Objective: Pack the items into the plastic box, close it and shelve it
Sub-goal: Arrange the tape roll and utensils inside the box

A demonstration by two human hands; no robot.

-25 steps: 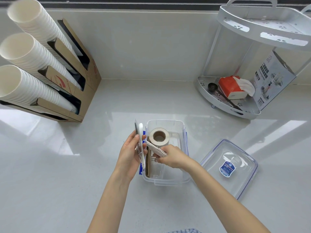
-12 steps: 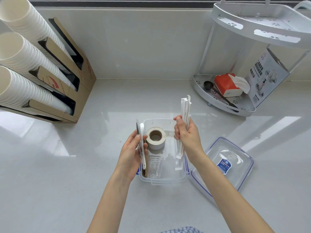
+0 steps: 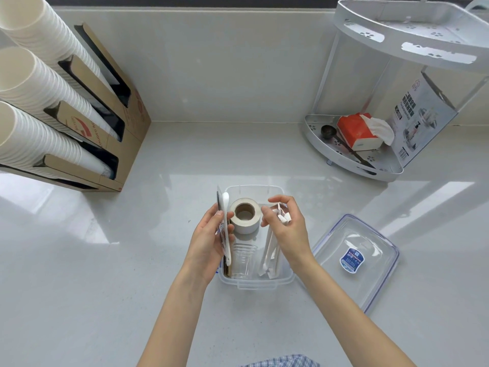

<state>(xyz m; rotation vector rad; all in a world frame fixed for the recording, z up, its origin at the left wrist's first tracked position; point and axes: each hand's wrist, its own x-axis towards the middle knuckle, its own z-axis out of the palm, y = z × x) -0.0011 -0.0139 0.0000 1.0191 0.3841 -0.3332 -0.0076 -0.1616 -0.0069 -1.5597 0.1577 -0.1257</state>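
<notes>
Your right hand [image 3: 287, 229] has its fingers clamped on the wrapped straws [image 3: 270, 250], so lay them flat in the plastic box [image 3: 256, 283] on the tabletop, then slot in the left hand [image 3: 209, 234]'s pinched spoon and packets [image 3: 225, 229].

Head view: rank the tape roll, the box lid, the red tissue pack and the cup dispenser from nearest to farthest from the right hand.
1. Tape roll: in the plastic box, just left of the right hand.
2. Box lid: on the counter, to its right.
3. Red tissue pack: lower rack shelf, far right.
4. Cup dispenser: far left.
</notes>
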